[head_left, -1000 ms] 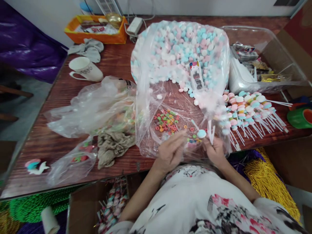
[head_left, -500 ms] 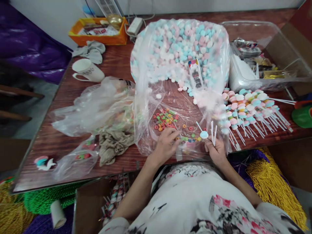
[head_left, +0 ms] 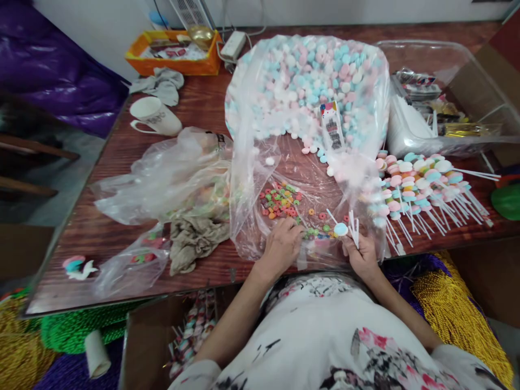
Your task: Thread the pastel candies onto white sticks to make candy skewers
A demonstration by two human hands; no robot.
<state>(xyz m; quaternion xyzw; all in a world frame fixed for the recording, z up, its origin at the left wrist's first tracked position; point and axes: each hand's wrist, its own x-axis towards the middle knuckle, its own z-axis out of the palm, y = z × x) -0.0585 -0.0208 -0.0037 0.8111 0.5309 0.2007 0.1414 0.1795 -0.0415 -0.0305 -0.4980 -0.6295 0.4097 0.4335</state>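
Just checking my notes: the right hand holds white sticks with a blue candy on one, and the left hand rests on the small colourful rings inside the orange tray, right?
Not quite. In the head view the colourful rings lie on the clear plastic bag, not in the orange tray. The right hand holds the white sticks; the left hand rests there.

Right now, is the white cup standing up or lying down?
Lying down: the white cup rests on its side on the table, mouth facing left.
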